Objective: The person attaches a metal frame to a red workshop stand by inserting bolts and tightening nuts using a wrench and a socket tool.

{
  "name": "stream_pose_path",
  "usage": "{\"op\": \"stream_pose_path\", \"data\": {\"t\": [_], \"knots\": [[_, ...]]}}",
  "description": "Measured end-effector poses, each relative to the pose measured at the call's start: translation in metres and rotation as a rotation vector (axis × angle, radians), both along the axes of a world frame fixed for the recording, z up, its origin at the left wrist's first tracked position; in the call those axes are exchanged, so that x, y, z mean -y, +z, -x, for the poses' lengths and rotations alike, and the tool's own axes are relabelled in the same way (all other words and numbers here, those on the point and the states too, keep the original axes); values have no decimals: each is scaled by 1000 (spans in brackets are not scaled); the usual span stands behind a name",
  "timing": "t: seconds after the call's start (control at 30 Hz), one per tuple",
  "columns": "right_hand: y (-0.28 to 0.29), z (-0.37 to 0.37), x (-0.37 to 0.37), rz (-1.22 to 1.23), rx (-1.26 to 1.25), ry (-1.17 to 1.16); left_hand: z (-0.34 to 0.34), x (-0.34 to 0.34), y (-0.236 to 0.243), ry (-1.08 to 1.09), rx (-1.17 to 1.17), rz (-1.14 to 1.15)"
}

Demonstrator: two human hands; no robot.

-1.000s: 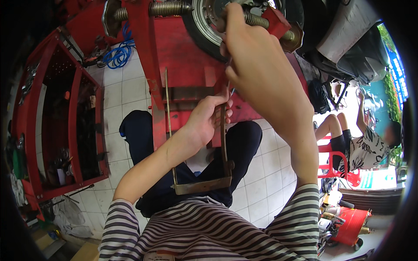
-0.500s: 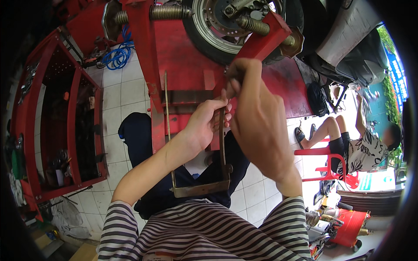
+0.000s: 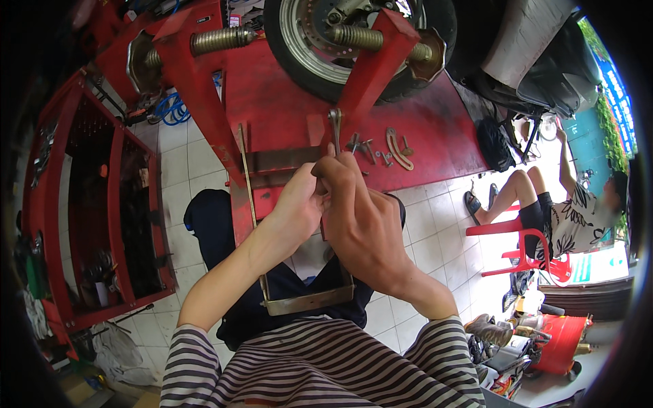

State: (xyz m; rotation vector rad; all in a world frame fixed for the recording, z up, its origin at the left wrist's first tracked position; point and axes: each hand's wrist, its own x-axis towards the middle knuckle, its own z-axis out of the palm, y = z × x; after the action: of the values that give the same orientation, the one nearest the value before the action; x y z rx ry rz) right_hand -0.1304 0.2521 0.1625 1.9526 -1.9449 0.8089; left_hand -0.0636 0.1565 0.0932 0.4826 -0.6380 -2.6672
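A U-shaped metal bracket [image 3: 309, 300] stands over my lap, its long left bar reaching up past the edge of a red metal platform. My left hand [image 3: 304, 204] is closed around its right bar, whose upper part is hidden by both hands. Pressed up against it, my right hand [image 3: 364, 221] is closed on a wrench [image 3: 335, 126] whose ring end points up and away from me. What the fingers touch between the two hands is hidden. Just beyond, several bolts [image 3: 368, 151] and a curved slotted plate [image 3: 398, 151] lie on the red platform [image 3: 435, 132].
A wheel with a tyre [image 3: 282, 64] stands between red posts with coil-covered screw clamps [image 3: 221, 42]. A red tool cabinet [image 3: 122, 224] is on the left, near a blue hose [image 3: 170, 109]. A person [image 3: 578, 214] sits on a red chair [image 3: 500, 231] at right.
My right hand has come down and closer to my left hand, its wrist less bent. The wrench and the small parts on the platform now show. The view has shifted slightly.
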Motion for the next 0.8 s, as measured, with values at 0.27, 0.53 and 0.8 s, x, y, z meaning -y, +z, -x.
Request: {"op": "stream_pose_path", "data": {"t": [0.27, 0.53, 0.8], "knots": [[-10, 3, -4, 20, -37, 69, -6, -1, 6, 4, 126, 39], [-12, 1, -10, 24, 2, 133, 2, 8, -12, -18, 31, -48], [1, 13, 9, 203, -226, 100, 1, -12, 35, 3, 176, 272]]}}
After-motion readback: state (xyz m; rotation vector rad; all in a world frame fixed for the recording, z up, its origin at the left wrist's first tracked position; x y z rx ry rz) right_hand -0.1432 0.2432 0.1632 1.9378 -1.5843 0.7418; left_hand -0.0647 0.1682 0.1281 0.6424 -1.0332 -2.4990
